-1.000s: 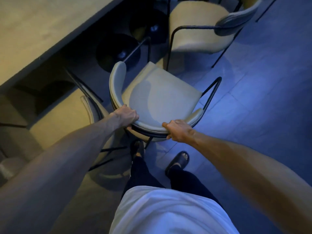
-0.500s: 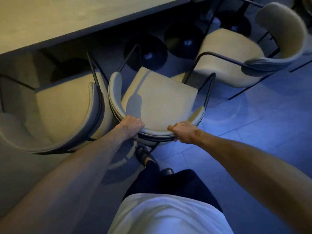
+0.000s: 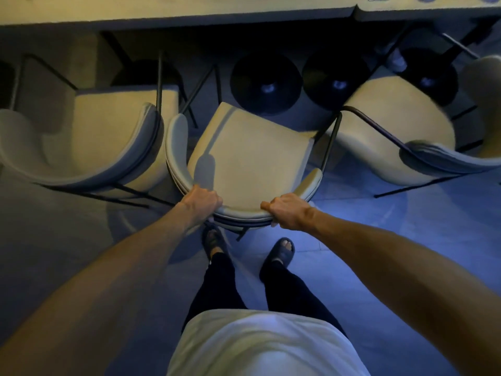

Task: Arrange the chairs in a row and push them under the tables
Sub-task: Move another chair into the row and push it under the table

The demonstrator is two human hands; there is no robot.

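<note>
A beige padded chair (image 3: 252, 156) with a curved backrest and thin black legs stands straight in front of me, its seat facing the wooden tables (image 3: 189, 9) along the top. My left hand (image 3: 202, 198) grips the left part of its backrest. My right hand (image 3: 288, 211) grips the right part. A second chair like it (image 3: 89, 131) stands close on the left, its seat partly under the table edge. A third chair (image 3: 401, 142) stands on the right, turned at an angle.
Round black table bases (image 3: 267, 82) sit on the floor under the tables, just beyond the middle chair's seat. My feet in dark sandals (image 3: 282, 252) stand right behind the chair. Open tiled floor (image 3: 406, 253) lies to the right and behind.
The middle chair has turned with both hands on it, so that its seat now faces the tables squarely. It stands between the left and right chairs, and the view has swung with it.
</note>
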